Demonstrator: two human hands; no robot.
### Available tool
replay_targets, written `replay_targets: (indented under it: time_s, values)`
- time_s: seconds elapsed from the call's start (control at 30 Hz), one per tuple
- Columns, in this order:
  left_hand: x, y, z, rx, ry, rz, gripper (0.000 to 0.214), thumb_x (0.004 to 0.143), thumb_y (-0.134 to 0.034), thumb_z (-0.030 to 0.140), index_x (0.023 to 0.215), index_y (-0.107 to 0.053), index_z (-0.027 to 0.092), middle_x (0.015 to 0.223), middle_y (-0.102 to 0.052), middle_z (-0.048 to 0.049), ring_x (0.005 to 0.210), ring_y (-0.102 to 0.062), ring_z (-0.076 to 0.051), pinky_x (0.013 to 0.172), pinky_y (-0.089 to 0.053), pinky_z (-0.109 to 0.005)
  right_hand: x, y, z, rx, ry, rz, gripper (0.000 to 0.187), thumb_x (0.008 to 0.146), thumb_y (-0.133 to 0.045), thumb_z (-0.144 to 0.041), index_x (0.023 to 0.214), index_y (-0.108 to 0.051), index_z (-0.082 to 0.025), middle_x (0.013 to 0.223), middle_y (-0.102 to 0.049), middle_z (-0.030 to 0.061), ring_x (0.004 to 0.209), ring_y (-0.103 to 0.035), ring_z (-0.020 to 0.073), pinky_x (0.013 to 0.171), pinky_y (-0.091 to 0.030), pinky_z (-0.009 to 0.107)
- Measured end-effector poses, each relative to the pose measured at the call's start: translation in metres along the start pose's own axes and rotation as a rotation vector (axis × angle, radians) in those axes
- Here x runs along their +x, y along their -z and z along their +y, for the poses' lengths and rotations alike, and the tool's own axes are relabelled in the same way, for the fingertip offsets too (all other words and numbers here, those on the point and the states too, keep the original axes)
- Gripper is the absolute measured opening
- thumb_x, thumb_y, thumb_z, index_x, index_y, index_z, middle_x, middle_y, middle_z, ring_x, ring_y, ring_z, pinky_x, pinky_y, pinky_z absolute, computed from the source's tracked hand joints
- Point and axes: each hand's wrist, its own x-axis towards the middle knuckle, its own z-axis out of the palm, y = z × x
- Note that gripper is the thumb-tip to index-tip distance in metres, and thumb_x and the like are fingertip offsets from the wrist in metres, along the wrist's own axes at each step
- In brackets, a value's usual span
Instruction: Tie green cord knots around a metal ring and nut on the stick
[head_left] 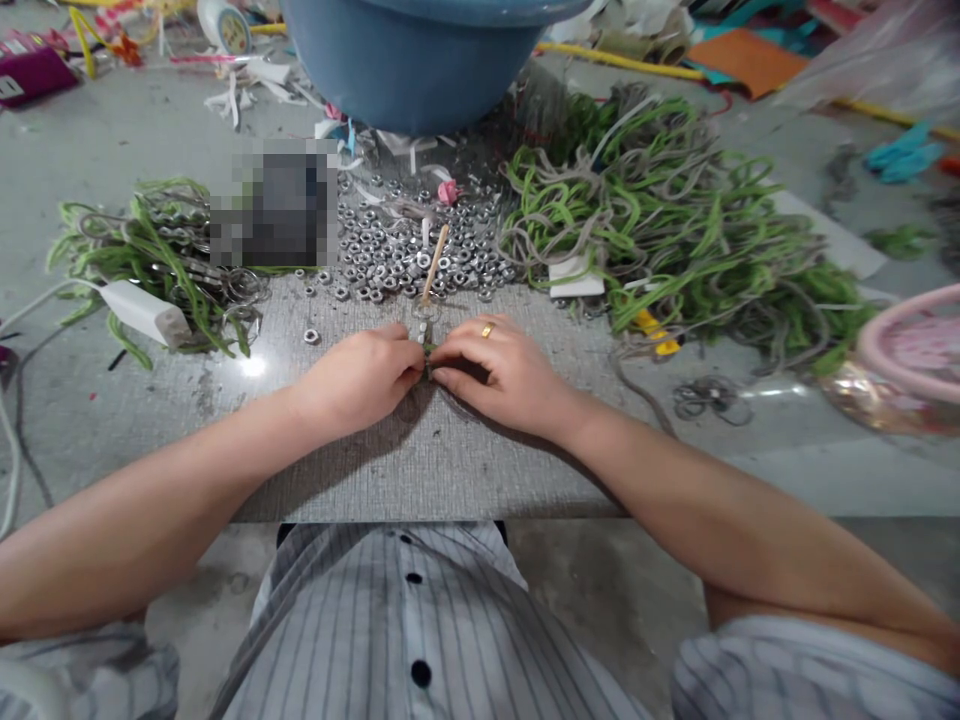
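- While both forearms reach in from the near edge of the table (480,480), the two hands meet tip to tip just short of the heap of nuts.
- The left hand (371,375) has its fingers curled in and pressed together, pinching a short bit of green cord (428,362); most of what it grips is hidden from me.
- The right hand (506,370), wearing a gold ring (487,329) on one finger, brings thumb and fingertips together on the same bit of cord, with a gap behind the tips.
- From between the hands a small metal clip (423,331) points away from the person, with a thin metal loop (427,309) beyond it.
- A wooden stick (435,264) has its near end at that loop; whether it goes through, I cannot tell.
- Beyond lies the heap of nuts (375,255), a pink scrap (448,191) on it, and a single nut (311,337) apart, near the left hand.
- To the right spreads a big tangle of green and grey cords (675,220); to the left, a smaller bundle of cords (157,230) lies with metal clips, beside a white plug (146,311).
- A blue tub (420,70) stands behind the nuts, and a pink basket (919,345) sits at the far right.
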Motion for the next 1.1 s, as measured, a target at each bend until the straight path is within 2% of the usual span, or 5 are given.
replay_targets:
  time_s: [0.2,0.43,0.8,1.1]
  values:
    - [0.0012,0.0015,0.0029,0.012,0.051,-0.042,0.02,0.089,-0.051,0.014,0.085,-0.071,0.013,0.083,-0.065,-0.0062,0.075,-0.065,-0.017,0.07,-0.05,-0.026,-0.0006,0.002,0.0012,-0.046,0.019,-0.03,0.015,0.092,-0.056,-0.025,0.082,-0.067,-0.019,0.077,-0.068,0.0037,0.08,-0.059,0.0211,0.078,-0.041,0.037]
    - [0.0019,-0.0013,0.0036,0.013,0.058,-0.037,0.022,0.091,-0.049,0.017,0.083,-0.069,0.013,0.084,-0.066,-0.006,0.077,-0.065,-0.017,0.07,-0.05,-0.027,0.0003,0.0007,0.0002,-0.027,-0.051,-0.089,0.017,0.092,-0.055,-0.026,0.082,-0.068,-0.021,0.078,-0.069,0.0039,0.083,-0.058,0.0217,0.082,-0.039,0.037]
    - [-0.0009,0.0023,0.005,-0.014,0.049,-0.037,0.012,0.085,-0.053,0.016,0.088,-0.065,0.013,0.087,-0.065,-0.0064,0.077,-0.064,-0.018,0.071,-0.05,-0.029,0.0037,-0.0031,-0.0027,-0.017,-0.027,-0.057,0.014,0.085,-0.051,-0.02,0.072,-0.056,-0.021,0.07,-0.06,0.0019,0.074,-0.051,0.019,0.075,-0.036,0.034]
    - [0.001,-0.0011,0.0054,0.039,0.049,-0.045,0.014,0.09,-0.053,0.021,0.091,-0.065,0.014,0.086,-0.063,-0.0051,0.082,-0.065,-0.018,0.074,-0.051,-0.028,0.0033,-0.0023,-0.0024,-0.02,-0.006,-0.05,0.015,0.086,-0.05,-0.02,0.071,-0.055,-0.021,0.07,-0.059,0.002,0.073,-0.051,0.0185,0.074,-0.036,0.034]
